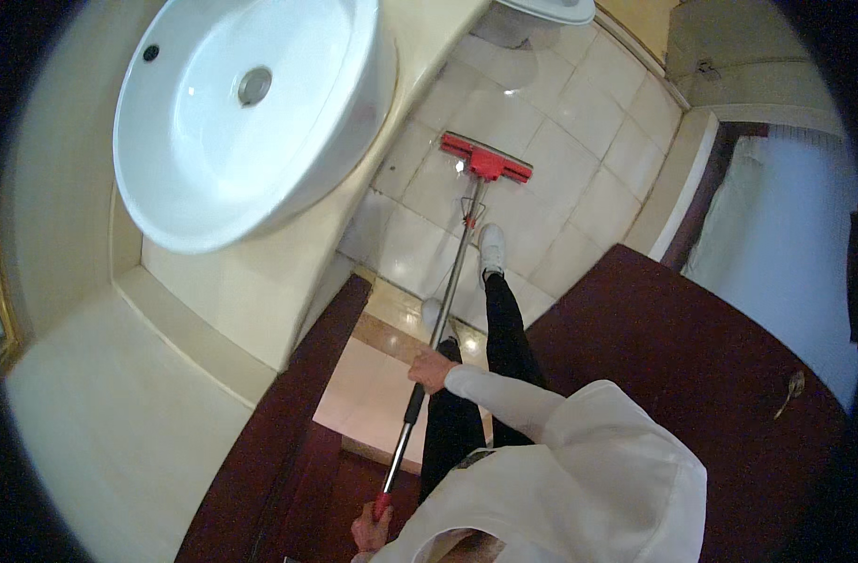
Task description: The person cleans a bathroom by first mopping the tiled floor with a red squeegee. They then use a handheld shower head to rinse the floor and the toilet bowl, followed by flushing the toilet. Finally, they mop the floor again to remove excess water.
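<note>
A sponge mop (458, 267) with a long metal handle runs across the middle of the view. Its red head (485, 161) rests on the pale floor tiles. My left hand (371, 527), near the lower edge, is closed around the red grip at the handle's end. Further up the pole, my right hand (432, 368) wraps the shaft by its black sleeve. One white shoe (491, 249) stands on the tiles beside the pole, close behind the mop head.
An oval white washbasin (363, 122) sits on a cream counter (232, 300) at the left. Part of a toilet (560, 9) shows at the top. Dark red door panels (692, 357) flank me, and a raised threshold (673, 183) edges the tiles at right.
</note>
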`<state>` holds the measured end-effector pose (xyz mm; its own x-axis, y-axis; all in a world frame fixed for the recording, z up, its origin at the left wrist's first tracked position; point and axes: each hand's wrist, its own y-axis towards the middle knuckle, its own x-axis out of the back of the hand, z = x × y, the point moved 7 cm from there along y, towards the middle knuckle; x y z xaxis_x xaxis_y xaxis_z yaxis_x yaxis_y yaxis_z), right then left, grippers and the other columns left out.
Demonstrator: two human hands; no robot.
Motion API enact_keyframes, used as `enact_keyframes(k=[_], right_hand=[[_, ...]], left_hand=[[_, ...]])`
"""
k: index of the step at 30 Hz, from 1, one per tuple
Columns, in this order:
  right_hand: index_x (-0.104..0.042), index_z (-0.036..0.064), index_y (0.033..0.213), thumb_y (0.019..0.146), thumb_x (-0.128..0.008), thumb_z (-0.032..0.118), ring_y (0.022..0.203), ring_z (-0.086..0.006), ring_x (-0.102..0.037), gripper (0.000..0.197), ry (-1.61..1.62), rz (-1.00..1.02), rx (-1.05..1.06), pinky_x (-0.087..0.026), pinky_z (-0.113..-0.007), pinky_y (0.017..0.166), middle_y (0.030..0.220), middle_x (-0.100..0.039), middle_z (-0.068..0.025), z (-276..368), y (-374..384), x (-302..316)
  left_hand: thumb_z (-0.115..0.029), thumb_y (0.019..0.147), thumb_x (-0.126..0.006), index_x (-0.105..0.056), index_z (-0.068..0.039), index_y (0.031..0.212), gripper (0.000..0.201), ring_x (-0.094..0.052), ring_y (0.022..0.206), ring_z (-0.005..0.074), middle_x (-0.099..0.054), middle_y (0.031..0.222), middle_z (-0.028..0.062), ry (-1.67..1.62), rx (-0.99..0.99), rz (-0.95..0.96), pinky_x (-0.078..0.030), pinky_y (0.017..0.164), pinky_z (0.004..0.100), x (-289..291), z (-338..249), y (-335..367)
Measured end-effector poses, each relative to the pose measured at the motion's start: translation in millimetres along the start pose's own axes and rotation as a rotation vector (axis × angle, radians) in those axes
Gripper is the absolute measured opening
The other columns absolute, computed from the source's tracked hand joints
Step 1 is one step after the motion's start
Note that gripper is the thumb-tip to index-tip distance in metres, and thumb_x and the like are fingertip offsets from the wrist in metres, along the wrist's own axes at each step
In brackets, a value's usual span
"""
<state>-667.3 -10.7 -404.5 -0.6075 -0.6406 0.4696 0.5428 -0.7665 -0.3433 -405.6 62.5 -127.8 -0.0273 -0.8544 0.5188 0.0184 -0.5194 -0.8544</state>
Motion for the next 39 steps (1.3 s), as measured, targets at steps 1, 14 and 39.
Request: enact_keyframes(k=[1, 14, 39], right_hand=[[-0.061, 0.0118, 0.065, 0.052, -0.069, 0.015, 0.072, -0.0285, -0.059, 0.016, 0.004, -0.001, -0.026, -0.036, -0.041, 0.077, 0.063, -0.057, -0.0063, 21, 6, -16], [-0.064, 0.0130, 0.071, 0.066, -0.065, 0.019, 0.083, -0.0214, -0.054, 0.008, 0.086, 0.136, 0.029, -0.036, -0.035, 0.080, 0.073, -0.061, -0.0028, 174, 83, -116], [-0.059, 0.0091, 0.092, 0.069, -0.061, 0.008, 0.098, -0.0348, -0.052, 0.024, -0.274, -0.621, -0.513, -0.040, -0.047, 0.084, 0.097, -0.057, -0.0124, -401, -355, 479]], left_hand=[[-0.039, 0.079, -0.068, -0.056, -0.007, 0.094, 0.037, -0.059, 0.058, 0.0400, -0.058, 0.060, 0.0160, 0.034, 0.033, -0.025, -0.045, 0.053, 0.0496, -5, 34, -10], [-0.036, 0.081, -0.064, -0.057, -0.009, 0.093, 0.030, -0.058, 0.066, 0.0296, -0.059, 0.071, 0.0123, 0.143, 0.193, -0.087, -0.046, 0.058, 0.0409, -35, 224, -103], [-0.016, 0.092, -0.050, -0.037, -0.012, 0.138, 0.048, -0.057, 0.055, 0.0174, -0.057, 0.067, 0.0058, -0.571, -0.537, 0.540, -0.046, 0.050, 0.0303, 104, -711, 36]])
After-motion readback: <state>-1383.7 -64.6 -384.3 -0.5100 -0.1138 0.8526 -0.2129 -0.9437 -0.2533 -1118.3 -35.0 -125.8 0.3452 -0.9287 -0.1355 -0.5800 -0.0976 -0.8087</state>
